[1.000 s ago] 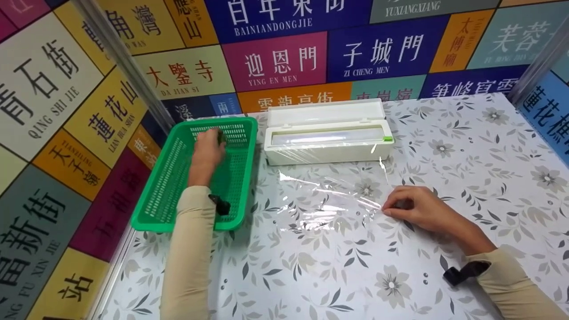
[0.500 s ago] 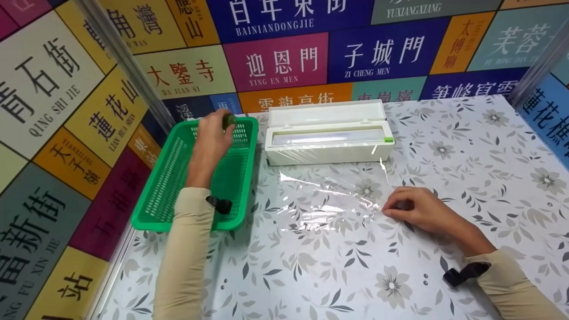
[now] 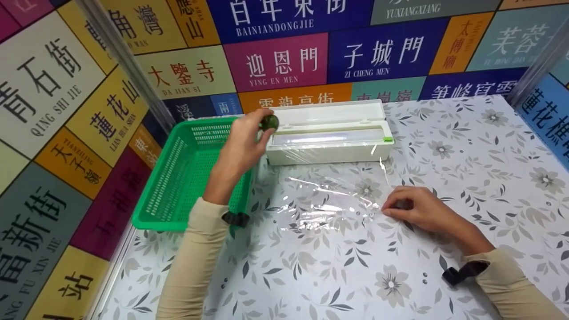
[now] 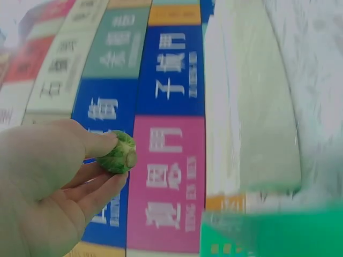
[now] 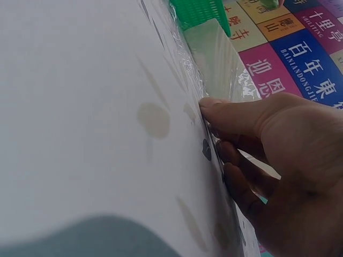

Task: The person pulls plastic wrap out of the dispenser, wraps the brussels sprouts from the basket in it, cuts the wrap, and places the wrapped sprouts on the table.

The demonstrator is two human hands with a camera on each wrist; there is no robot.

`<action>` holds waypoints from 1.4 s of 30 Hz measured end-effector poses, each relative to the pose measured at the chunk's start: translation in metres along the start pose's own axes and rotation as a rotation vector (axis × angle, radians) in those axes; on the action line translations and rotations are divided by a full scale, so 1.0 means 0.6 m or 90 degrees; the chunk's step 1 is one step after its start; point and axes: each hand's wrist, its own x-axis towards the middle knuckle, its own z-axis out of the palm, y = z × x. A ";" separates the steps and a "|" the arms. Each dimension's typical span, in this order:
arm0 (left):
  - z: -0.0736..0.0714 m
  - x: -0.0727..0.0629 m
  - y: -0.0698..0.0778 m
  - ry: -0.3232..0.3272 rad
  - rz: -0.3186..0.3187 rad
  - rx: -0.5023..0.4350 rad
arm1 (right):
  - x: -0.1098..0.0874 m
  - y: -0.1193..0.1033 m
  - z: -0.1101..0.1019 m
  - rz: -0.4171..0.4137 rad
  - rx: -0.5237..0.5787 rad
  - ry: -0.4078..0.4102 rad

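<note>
- Wall [image 3: 274, 62]: colour-block panels are carrying Chinese characters with Latin spellings; YING EN MEN, ZI CHENG MEN, BAINIANDONGJIE, YUXIANGXIANG, DA JIAN SI, QING SHI JIE and LIAN HUA SHAN are reading clearly.
- Table [image 3: 333, 284]: white cover is showing grey flowers and leaves.
- Green basket [image 3: 160, 226]: perforated, standing on the table at the person's left, beside the box.
- White box [image 3: 329, 155]: long, standing near the wall with its lid raised; a roll is lying inside, clear film running out over the front edge.
- Clear film [image 3: 315, 211]: spreading across the table between box and right hand, glare streaking it.
- Left hand [image 3: 242, 142]: narrow grip, thumb and fingertips pinching the green vegetable. Half a second ago it was above the basket's far rim; now it is hanging further right, by the box's left end.
- Right hand [image 3: 415, 206]: fingertips closing together, pinching the film's near right corner low at the table; looking unchanged since the earlier frame.
- Green vegetable [image 4: 118, 152]: small, round, leafy, pale cut stem facing outward; riding in the left hand's fingertips, apart from the box in the left wrist view.
- Green tab [image 3: 387, 139]: sitting at the box's right end.
</note>
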 end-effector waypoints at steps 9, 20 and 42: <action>0.088 -0.034 0.064 -0.133 0.091 -0.030 | 0.000 0.003 0.000 0.012 0.006 -0.008; 0.189 -0.076 0.088 -0.305 0.229 -0.072 | -0.001 0.003 0.000 0.002 0.011 -0.004; 0.254 -0.103 0.077 -0.368 0.217 -0.104 | -0.001 0.002 0.001 0.010 0.009 -0.001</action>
